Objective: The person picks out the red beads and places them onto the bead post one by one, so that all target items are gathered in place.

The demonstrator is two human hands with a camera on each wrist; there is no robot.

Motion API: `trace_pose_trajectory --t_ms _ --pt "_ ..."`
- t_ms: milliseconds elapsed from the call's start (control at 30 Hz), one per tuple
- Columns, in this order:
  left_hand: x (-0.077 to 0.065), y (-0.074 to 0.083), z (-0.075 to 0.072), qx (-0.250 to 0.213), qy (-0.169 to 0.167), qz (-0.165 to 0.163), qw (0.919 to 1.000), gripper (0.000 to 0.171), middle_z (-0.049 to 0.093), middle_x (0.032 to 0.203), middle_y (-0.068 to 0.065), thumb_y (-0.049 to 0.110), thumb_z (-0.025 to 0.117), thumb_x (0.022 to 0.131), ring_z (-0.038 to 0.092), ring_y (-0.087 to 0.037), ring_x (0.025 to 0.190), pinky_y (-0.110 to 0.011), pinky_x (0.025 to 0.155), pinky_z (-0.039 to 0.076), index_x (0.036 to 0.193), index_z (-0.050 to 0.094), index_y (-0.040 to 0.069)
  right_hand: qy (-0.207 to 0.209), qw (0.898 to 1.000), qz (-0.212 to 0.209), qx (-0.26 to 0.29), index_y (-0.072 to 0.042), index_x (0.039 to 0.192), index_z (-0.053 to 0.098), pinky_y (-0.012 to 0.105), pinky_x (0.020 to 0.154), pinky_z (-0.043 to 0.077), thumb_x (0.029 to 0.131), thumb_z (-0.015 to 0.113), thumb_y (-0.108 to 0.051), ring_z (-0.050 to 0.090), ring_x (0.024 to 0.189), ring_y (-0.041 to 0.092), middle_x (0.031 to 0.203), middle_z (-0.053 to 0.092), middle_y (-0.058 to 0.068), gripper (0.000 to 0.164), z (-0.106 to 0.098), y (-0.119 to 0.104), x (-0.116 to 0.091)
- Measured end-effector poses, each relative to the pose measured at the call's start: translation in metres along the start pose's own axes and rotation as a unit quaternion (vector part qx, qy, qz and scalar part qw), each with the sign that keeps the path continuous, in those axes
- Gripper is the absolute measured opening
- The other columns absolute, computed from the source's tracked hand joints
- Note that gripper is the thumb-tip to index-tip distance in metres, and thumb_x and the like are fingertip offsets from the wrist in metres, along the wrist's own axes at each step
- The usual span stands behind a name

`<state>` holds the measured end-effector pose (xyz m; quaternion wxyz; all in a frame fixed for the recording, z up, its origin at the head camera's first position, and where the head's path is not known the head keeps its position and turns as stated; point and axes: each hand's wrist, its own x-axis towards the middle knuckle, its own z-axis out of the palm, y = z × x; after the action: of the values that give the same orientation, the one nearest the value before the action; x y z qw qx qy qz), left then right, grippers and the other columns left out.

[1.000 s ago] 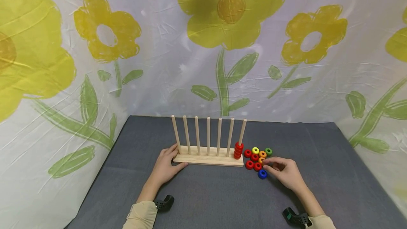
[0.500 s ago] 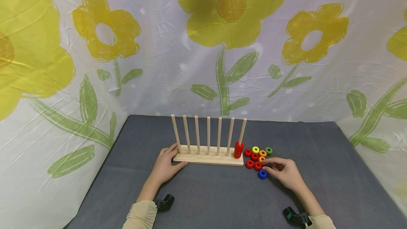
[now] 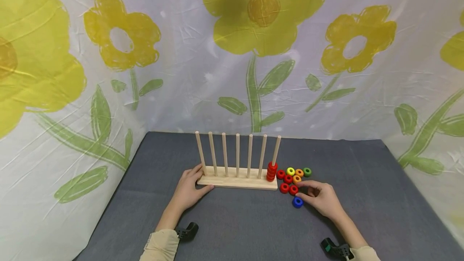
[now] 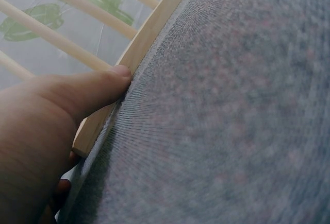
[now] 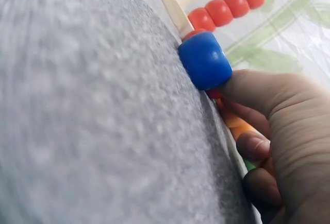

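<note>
Peg rack (image 3: 237, 181) is gripped by L hand (image 3: 190, 186), prob. for steadiness; grip of R hand (image 3: 322, 199) by loose beads (image 3: 288, 181) can't be told.

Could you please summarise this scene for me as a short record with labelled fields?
Rack: wooden, seven pegs
Rightmost peg: carries a stack of red beads
Other pegs: bare
Loose beads: four red, two orange, one yellow, one green, one blue, to the right of the rack
Left grip: on the rack's left end, thumb at the front edge
Right grip: beside the loose beads, thumb and index apart; contact unclear
Surface: dark grey cloth
Backdrop: pale, yellow flowers
</note>
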<state>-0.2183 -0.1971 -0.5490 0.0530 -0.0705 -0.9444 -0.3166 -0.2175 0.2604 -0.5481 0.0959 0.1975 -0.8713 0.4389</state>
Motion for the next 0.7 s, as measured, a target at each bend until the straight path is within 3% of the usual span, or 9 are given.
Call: trace_pose_trajectory --t_ms 700 --pt "0.0 -0.001 -0.0001 0.001 -0.001 0.005 1.0 0.079 0.044 0.165 -0.018 0.037 0.083 0.094 0.044 -0.042 0.142 -0.065 0.114 0.039 0.156 0.051 0.0 -0.012 0.999 0.022 -0.033 -0.013 0.107 0.083 0.022 0.051 0.03 0.081 0.093 -0.01 0.034 0.054 -0.001 0.061 0.04 -0.015 0.028 0.006 -0.0024 0.0017"
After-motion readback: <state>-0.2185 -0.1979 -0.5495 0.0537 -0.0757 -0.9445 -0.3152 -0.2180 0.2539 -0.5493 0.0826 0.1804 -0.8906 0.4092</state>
